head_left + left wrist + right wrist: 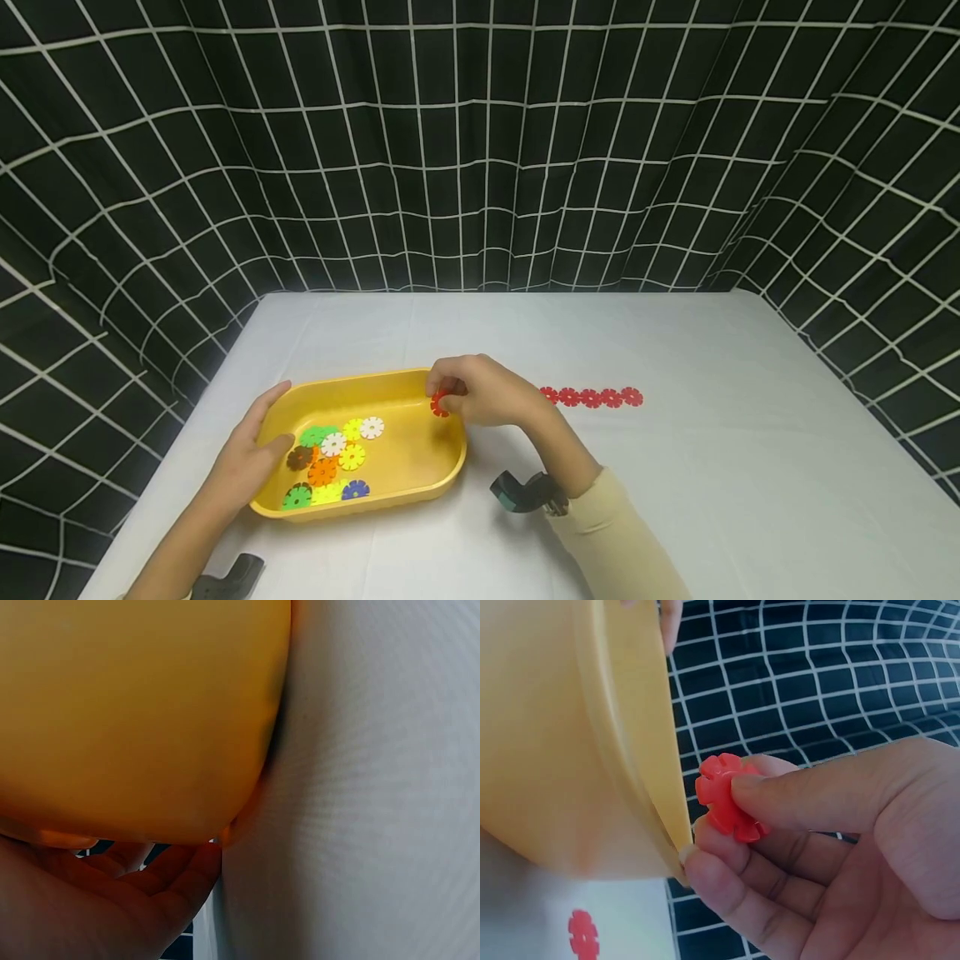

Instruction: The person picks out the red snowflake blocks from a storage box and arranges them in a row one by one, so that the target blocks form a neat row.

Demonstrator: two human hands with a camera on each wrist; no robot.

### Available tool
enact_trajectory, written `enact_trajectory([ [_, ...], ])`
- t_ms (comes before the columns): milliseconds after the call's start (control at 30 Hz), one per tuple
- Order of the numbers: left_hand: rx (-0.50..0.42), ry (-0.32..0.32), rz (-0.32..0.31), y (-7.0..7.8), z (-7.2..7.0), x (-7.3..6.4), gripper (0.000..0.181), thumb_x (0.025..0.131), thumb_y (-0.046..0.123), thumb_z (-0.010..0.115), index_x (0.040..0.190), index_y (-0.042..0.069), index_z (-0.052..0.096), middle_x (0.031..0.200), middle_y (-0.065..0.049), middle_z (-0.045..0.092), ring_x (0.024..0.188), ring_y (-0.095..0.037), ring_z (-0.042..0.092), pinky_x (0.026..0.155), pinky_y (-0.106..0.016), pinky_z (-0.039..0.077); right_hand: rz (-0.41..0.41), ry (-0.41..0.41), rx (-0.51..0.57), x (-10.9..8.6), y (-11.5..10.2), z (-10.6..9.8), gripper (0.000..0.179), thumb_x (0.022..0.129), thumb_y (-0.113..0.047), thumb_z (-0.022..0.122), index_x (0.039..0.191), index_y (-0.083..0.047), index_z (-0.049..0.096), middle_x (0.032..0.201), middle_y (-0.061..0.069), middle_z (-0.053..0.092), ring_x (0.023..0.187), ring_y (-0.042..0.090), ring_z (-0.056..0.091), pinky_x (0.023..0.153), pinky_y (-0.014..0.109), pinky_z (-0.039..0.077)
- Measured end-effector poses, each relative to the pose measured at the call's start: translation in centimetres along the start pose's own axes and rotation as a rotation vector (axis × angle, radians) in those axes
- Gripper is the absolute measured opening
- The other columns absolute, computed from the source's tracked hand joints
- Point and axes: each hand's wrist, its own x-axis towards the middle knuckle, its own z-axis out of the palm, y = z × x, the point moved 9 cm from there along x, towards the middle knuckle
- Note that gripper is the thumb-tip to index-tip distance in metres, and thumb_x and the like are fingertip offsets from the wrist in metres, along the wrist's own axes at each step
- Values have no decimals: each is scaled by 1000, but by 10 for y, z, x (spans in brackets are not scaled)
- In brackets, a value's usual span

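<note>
A yellow plastic basin (405, 492) stands on the white table. My left hand (243, 462) grips its left end, thumb over the rim and fingers along the outside wall; the left wrist view shows these fingers (176, 885) against the wall. Between thumb and fingertips, my right hand (487, 392) pinches a red notched snowflake disc (724, 795) at the basin's right end, with one fingertip touching the rim in the right wrist view. Several loose discs lie inside the basin, among them an orange disc (322, 472), a blue disc (356, 490) and a white disc (372, 427).
Right of the basin, a row of several red discs (591, 397) lies on the table (720, 467), its left end partly behind my right hand. A black curtain with a white grid (465, 142) surrounds the table's back and sides.
</note>
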Motion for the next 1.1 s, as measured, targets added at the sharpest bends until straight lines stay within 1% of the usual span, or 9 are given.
enact_trajectory([
  [200,4,-1,-8,-1,0,0,75,96,3,51,162,17,17,162,-23,20,141,-52,27,105,-73,31,43,22,7,-4,8,-11,15,92,7,62,99,-4,69,84,-1,68,78,15,62,73,24,57],
  [367,-4,-2,-1,-2,0,0,76,96,3,52,162,17,17,163,-23,20,142,-51,24,106,-73,28,91,51,6,-7,18,-21,18,91,7,60,100,-5,69,84,1,68,77,18,62,71,26,58],
  [533,-3,-1,-2,-2,0,0,76,96,2,52,162,17,17,162,-23,20,144,-51,22,107,-73,26,130,55,-5,-11,28,-29,18,91,5,60,101,-7,69,85,8,68,75,19,60,68,27,57],
  [600,-1,1,-3,-2,0,0,76,95,1,52,162,17,18,162,-23,20,144,-51,22,108,-73,26,154,62,-14,-13,33,-33,17,91,3,61,101,-8,69,85,7,67,75,20,60,67,28,57],
  [733,0,5,-2,-3,0,1,76,96,2,52,162,17,17,162,-23,20,143,-51,23,107,-73,26,203,88,-19,-19,43,-43,16,91,1,64,100,-11,70,84,2,65,78,21,60,67,29,57],
  [900,-2,8,2,-3,0,1,76,95,1,52,161,17,18,162,-23,20,143,-51,22,107,-73,26,249,151,-20,-30,57,-59,15,91,-2,64,100,-12,70,89,3,66,82,23,61,71,32,59],
  [1100,1,7,-2,-3,0,1,76,95,1,52,161,16,18,163,-22,20,144,-50,22,108,-72,25,331,250,40,-49,77,-84,16,94,-7,62,108,-10,67,93,8,65,84,31,65,74,40,59],
])
